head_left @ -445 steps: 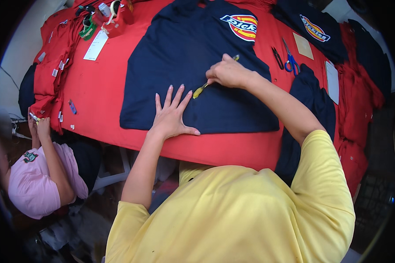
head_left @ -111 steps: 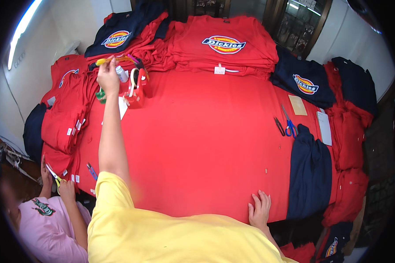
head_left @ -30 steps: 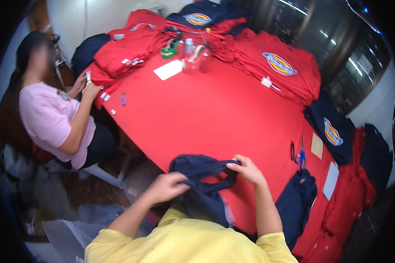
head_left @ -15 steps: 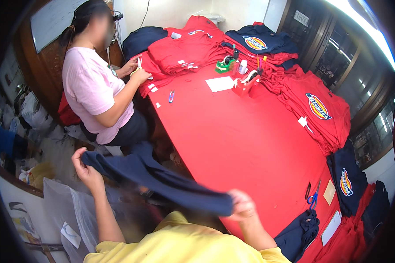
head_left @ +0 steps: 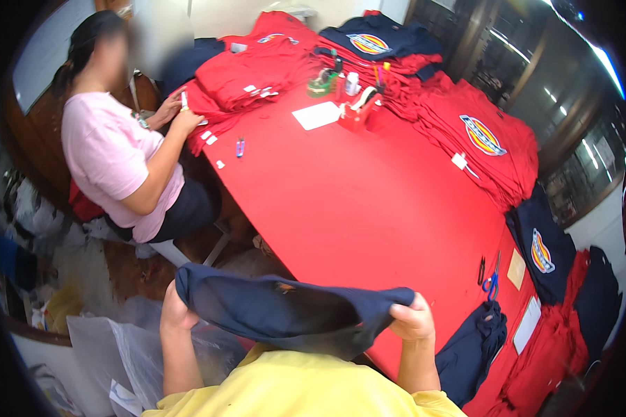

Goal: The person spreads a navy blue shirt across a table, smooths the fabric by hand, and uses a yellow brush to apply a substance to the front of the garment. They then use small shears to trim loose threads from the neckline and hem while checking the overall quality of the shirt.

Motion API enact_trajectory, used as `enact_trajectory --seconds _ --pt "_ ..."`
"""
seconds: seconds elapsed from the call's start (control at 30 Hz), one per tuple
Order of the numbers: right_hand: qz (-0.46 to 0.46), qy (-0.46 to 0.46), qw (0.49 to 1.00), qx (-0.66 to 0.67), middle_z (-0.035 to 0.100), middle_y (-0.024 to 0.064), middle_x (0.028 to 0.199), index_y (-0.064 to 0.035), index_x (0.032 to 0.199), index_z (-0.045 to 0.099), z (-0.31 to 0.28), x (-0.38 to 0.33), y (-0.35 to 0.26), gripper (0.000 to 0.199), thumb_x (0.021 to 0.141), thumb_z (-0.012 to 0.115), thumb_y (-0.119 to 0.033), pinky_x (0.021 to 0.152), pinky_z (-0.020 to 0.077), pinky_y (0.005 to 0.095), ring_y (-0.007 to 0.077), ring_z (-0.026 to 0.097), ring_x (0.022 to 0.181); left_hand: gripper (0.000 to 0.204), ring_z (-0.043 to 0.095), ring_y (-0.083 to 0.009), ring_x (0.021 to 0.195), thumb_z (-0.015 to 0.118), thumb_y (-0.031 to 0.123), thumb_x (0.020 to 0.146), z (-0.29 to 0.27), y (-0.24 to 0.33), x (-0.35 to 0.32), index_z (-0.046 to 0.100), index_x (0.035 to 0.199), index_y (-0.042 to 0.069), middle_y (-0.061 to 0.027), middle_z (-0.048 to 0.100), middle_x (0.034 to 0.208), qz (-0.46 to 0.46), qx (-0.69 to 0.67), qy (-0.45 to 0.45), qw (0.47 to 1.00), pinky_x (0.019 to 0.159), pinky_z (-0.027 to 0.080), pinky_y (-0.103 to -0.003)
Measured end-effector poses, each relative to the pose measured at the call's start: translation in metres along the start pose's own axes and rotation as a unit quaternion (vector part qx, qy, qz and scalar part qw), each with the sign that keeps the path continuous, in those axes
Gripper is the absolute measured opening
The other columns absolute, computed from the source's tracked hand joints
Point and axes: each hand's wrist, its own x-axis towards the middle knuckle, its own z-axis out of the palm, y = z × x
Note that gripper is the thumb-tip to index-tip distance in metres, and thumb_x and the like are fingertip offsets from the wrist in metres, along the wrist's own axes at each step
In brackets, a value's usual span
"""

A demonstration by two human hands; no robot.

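Observation:
A dark navy T-shirt (head_left: 257,292) is stretched between my two hands in front of my yellow-clad chest. Its edge forms a wide loop, and a small orange patch shows inside. My left hand (head_left: 179,310) grips the left end, most of its fingers hidden by the cloth. At the other end, my right hand (head_left: 413,318) has thumb and fingers closed on the fabric, just over the near edge of the red-covered table (head_left: 327,222).
Piles of red shirts (head_left: 236,76) and navy shirts line the table's far and right sides. Blue scissors (head_left: 492,283) lie at right, tape dispensers (head_left: 360,111) at the back. A person in pink (head_left: 118,153) stands at left holding something small. Clear plastic (head_left: 118,347) hangs at lower left.
The shirt has gone from a slanted, twisted strip to a level open loop. My left hand has moved right and down; my right hand has shifted slightly right. The whole view has turned somewhat.

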Motion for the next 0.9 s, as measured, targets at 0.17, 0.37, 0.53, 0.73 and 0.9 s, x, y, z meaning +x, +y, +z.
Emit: enact_trajectory --seconds 0.17,0.37,0.53,0.73,0.9 --pt "-0.080 -0.028 0.996 -0.013 0.063 0.0211 0.115 0.0128 0.114 0.058 -0.015 -0.039 -0.001 0.049 0.077 0.075 -0.015 0.095 0.0456 0.0427 0.0311 0.061 0.106 0.063 0.061 -0.0253 0.066 0.037 0.055 0.096 0.026 -0.012 0.012 0.062 0.115 0.000 -0.0176 0.067 0.099 -0.086 -0.092 -0.089 0.988 0.056 0.047 -0.033" --pt "0.107 0.103 0.983 0.107 0.061 0.0137 0.125 0.0078 0.121 0.059 -0.062 -0.101 0.083 0.034 0.091 0.062 -0.008 0.105 0.0377 0.0388 0.0236 0.053 0.121 0.041 0.067 -0.0235 0.088 0.057 0.035 0.097 -0.018 -0.084 0.037 0.059 0.121 0.001 -0.0132 0.068 0.107 -0.366 0.160 -0.163 0.902 0.068 0.053 -0.035" --pt "0.247 0.277 0.920 0.128 0.059 0.0093 0.130 0.0030 0.130 0.054 -0.058 -0.194 0.133 0.039 0.093 0.061 -0.008 0.107 0.0365 0.0356 0.0207 0.052 0.123 0.016 0.064 -0.0177 0.094 0.062 0.013 0.093 -0.075 -0.068 0.076 0.060 0.107 0.005 -0.0061 0.067 0.102 -0.362 0.222 0.056 0.903 0.082 0.051 -0.033" --pt "-0.227 0.239 0.942 0.063 0.064 0.0185 0.121 0.0057 0.119 0.061 -0.056 -0.147 0.043 0.043 0.083 0.072 -0.015 0.101 0.0440 0.0483 0.0329 0.063 0.111 0.070 0.058 -0.0201 0.113 0.077 0.012 0.081 0.102 -0.037 0.162 0.040 0.140 0.001 -0.0106 0.058 0.123 -0.077 0.155 -0.201 0.964 0.095 0.048 -0.034" --pt "-0.358 0.216 0.908 -0.009 0.041 0.0203 0.146 0.0014 0.145 0.032 -0.096 -0.072 -0.062 0.066 0.094 0.062 -0.027 0.112 0.0346 0.0486 0.0350 0.042 0.135 0.076 0.057 -0.0210 0.116 0.071 0.007 0.083 0.220 -0.057 0.263 0.032 0.147 0.001 -0.0157 0.055 0.130 -0.012 0.194 -0.363 0.912 0.102 0.045 -0.034"
